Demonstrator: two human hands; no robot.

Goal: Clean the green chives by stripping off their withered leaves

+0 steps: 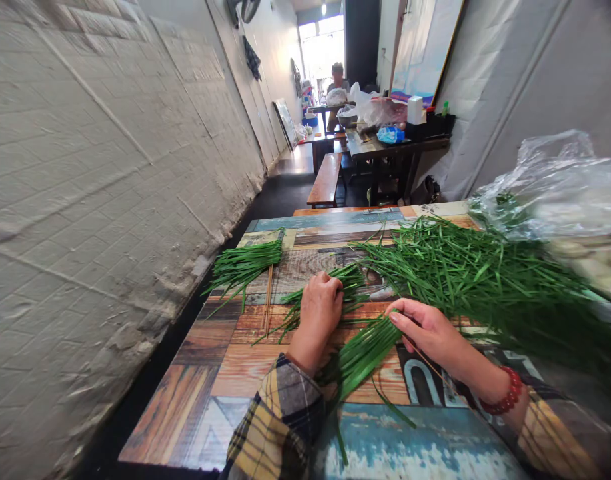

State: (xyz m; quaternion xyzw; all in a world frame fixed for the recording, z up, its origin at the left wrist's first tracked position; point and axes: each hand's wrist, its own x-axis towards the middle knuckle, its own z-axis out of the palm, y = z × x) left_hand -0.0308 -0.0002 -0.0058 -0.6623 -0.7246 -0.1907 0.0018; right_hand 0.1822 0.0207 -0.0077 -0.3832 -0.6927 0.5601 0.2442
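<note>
Near the table's middle, my left hand point(319, 310) is curled over a small heap of chives point(354, 279), fingers closed on some of them. My right hand point(430, 333) pinches the top end of a bunch of chives point(365, 353) threaded on a thin bamboo skewer point(428, 359); the skewer runs back under my palm. The bunch's loose leaves hang toward the table's front. At the left lies a skewered bunch of chives point(250, 261), beside several bare bamboo sticks point(268, 303). A large loose pile of chives point(475, 267) spreads to the right.
A clear plastic bag point(560, 187) stands behind the pile at right. The patterned table point(185, 393) has a white brick wall point(110, 200) along its left. Farther back are a wooden bench point(326, 179), a cluttered table point(370, 145) and a seated person point(338, 81).
</note>
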